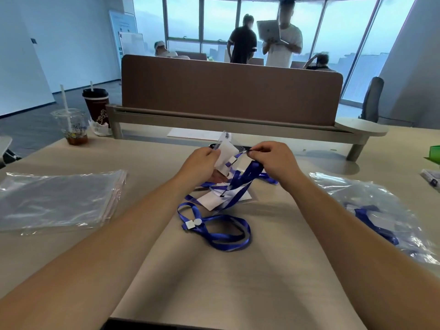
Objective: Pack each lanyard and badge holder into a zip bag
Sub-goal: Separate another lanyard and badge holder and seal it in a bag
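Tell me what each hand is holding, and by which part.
The left hand pinches the badge holder by its left edge. The right hand pinches the blue lanyard at its clip end.

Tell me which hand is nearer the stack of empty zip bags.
Left. The left hand is right of the stack of empty zip bags; the right hand sits farther right, beyond it.

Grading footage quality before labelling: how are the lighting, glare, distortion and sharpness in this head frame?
Head view: backlit by the windows, so the far room looks hazy and blue; the wide-angle lens bows the desk; glare streaks the empty zip bags and the filled bag; left hand, right hand and badge holder are slightly soft; the lanyard is readable.
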`<state>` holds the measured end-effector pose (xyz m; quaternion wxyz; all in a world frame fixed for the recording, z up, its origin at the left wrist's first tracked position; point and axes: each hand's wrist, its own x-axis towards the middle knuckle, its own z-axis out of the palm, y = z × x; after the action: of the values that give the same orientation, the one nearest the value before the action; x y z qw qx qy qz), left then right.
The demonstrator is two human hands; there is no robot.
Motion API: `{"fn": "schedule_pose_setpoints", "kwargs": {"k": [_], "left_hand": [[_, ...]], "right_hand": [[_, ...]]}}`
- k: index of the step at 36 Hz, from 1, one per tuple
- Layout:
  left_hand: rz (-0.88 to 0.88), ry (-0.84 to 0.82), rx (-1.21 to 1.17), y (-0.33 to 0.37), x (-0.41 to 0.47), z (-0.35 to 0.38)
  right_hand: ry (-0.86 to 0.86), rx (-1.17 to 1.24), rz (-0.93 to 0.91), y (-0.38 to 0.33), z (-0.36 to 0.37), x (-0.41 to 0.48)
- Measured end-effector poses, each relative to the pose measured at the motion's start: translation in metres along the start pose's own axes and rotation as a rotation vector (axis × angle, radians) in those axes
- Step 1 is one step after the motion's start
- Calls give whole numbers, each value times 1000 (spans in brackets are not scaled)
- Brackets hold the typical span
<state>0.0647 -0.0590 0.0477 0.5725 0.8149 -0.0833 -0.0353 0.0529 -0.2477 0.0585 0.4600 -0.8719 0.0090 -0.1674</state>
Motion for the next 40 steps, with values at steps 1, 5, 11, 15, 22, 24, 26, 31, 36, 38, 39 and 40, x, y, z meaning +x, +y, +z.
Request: {"fn": "schedule_pose_setpoints", "kwargs": {"k": [1,5,11,15,22,24,26,31,36,38,39,40], "left_hand": [[9,4,25,0,1,0],[48,-25,88,2,1,2],[95,-18,248,2,3,6],[139,68,339,2,8,0],[138,5,307,11,8,-2],[135,4,344,11,7,2],[131,13,385,9,7,4],[88,1,371,2,6,6],[116,50,429,1,1,5],[116,57,448,-1,1,4],[117,57,465,-2,1,4],[118,51,480,-3,1,4]], "right_hand": [[0,-12,-1,-1,1,0],[-1,-65,14,-5,7,1],[-18,-141,26,-5,14,2],[3,-141,25,-3,11,3],[18,-109,14,-5,8,1],[29,-129,14,-8,10,1],[36,-148,16,-10,13,0],[41,-181,12,-13,17,-2],[-26,-182,-29,-16,20,-6],[-58,-192,-47,-17,21,-7],[-75,-196,-54,-17,22,-7],[-88,-205,-63,-18,23,-8]]}}
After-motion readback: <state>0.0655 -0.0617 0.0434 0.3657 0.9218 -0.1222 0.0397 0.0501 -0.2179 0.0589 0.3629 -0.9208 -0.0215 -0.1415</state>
